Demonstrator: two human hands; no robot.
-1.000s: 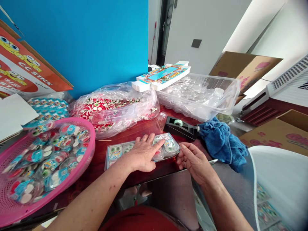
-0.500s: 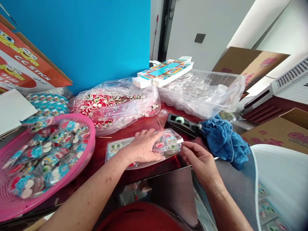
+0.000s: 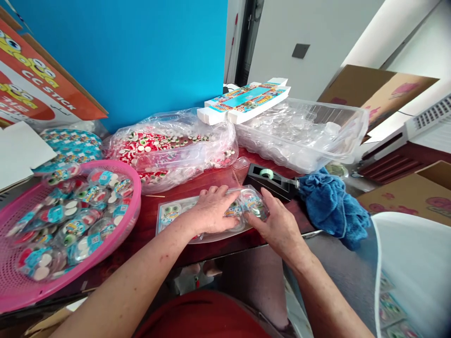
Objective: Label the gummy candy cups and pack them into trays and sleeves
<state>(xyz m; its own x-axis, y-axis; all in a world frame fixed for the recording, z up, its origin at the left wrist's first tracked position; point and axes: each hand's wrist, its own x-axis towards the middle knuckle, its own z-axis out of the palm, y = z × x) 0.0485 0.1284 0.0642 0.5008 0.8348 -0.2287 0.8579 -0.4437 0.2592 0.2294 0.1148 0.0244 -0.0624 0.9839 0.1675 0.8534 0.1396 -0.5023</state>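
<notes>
A flat clear plastic blister pack (image 3: 169, 217) lies at the table's front edge, with green-eyed candies and blue printed labels inside. My left hand (image 3: 214, 210) rests flat across its middle, fingers stretched out, covering part of the contents. At the right end, my right hand (image 3: 278, 223) has its thumb and fingers curled around a rounded clear compartment (image 3: 252, 201) with a blue label. Just behind that end stands a black tape dispenser (image 3: 273, 180) with a pale green roll.
A pink basket (image 3: 136, 188) of filled packs stands left. Behind are a clear bag (image 3: 172, 155) of red-and-white candies and a clear bin (image 3: 310, 155) of empty plastic shells, printed cartons (image 3: 257, 99) on its edge. A blue cloth (image 3: 327, 204) lies right of the dispenser.
My right hand has moved left from a pinch at the pack's right corner to a wider grasp over its end. My left hand stays on the pack. The camera view has shifted slightly.
</notes>
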